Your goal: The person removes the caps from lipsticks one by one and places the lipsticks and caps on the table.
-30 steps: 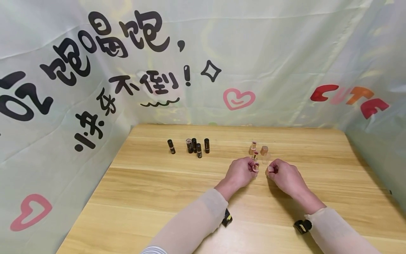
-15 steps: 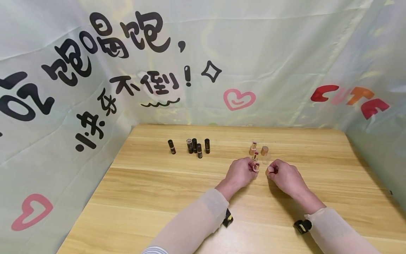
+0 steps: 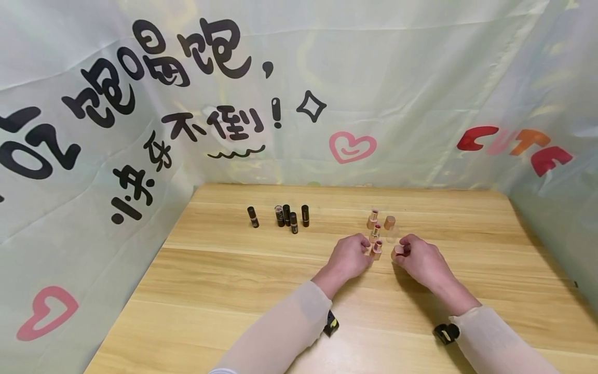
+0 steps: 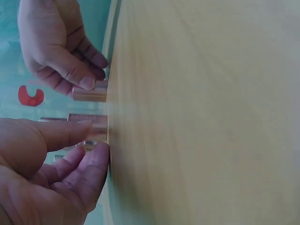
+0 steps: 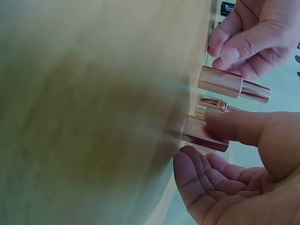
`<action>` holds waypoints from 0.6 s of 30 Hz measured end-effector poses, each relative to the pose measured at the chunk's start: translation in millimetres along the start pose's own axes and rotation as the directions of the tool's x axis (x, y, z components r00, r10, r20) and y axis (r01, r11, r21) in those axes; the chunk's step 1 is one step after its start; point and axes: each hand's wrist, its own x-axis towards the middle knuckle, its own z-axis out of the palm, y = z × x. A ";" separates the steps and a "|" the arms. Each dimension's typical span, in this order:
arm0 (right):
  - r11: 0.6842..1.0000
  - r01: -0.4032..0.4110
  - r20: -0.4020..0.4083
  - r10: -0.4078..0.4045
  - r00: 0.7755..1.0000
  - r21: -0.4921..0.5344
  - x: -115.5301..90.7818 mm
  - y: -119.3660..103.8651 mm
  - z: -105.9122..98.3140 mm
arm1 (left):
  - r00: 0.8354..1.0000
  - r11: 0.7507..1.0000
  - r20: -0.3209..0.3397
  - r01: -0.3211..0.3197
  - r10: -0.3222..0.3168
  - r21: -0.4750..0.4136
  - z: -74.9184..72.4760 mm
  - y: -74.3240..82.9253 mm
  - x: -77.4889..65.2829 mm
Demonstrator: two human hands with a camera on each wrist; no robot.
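A rose-gold lipstick tube without its cap [image 3: 376,250] stands upright between the two hands. Just left of it is my left hand [image 3: 348,255], its thumb and fingers parted; the right wrist view shows this hand [image 5: 255,40] beside the lipstick tube [image 5: 220,82]. My right hand [image 3: 422,259] pinches a rose-gold lipstick cap [image 3: 397,251] standing on the table, its thumb [image 5: 234,127] on the cap's side [image 5: 201,133]. Behind are a second uncapped lipstick [image 3: 375,234] with a clear section and a third uncapped rose-gold one [image 3: 372,219].
Another rose-gold cap [image 3: 390,223] and a faint clear cap [image 3: 393,235] stand behind the right hand. Several black lipstick tubes [image 3: 293,222] stand at the back left of the wooden table [image 3: 224,291]. Printed cloth [image 3: 402,78] hangs along the back and sides.
My left hand has loosened from the front lipstick and drawn slightly left, so more of the tube shows. My right hand has barely moved at the cap.
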 end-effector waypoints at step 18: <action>0.995 0.013 -0.137 0.001 0.991 0.104 -3.5 -25.3 -20.0 | 0.993 0.985 -0.115 0.010 -0.031 -0.175 -47.3 -41.0 -24.3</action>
